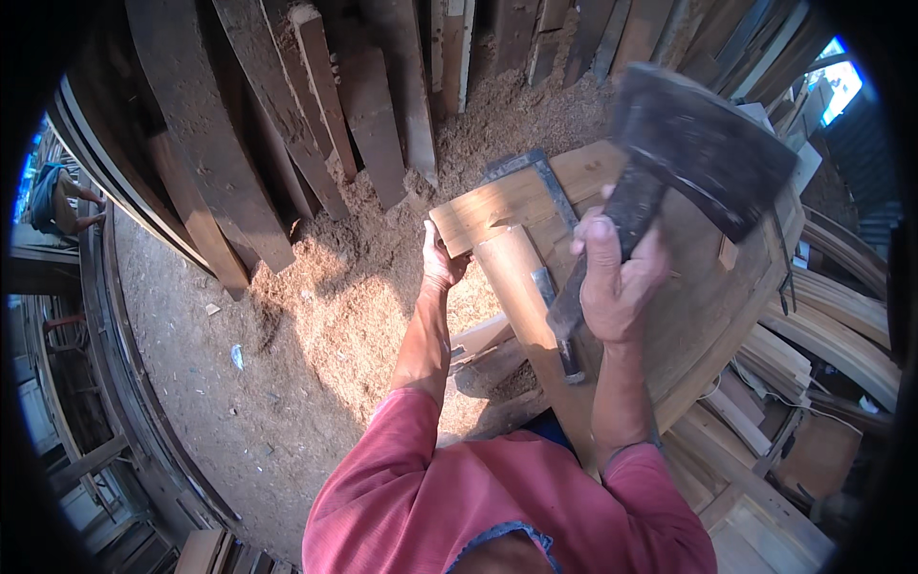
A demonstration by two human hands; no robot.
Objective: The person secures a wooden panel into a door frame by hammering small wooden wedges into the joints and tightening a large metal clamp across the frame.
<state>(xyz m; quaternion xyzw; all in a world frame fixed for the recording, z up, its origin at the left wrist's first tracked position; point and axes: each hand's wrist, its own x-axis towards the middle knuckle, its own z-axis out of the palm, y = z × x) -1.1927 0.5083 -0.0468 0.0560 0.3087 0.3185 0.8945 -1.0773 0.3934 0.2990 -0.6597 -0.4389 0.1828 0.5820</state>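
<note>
the right hand [623, 282] has its grip wrapped around the handle of a dark axe [703, 143] held over the wooden table [693, 316], its long axis slanting from butt at lower left to broad blade at upper right, while the left hand's [445, 260] grip pinches the left end of a pale board [478, 212] pointing lengthwise toward the upper right.

This is a wood workshop, a place where people cut and shape wood. Lots of curly wood bits [316, 273] lie on the floor, most of them at the far side. Long boards [373, 124] lean in a row there too. On the right, more planks [837, 316] sit in messy piles near a wooden work table [703, 320]. A metal square [555, 191] lies on the wood, and the right hand [622, 277] holds a big dark axe [703, 143].
</note>
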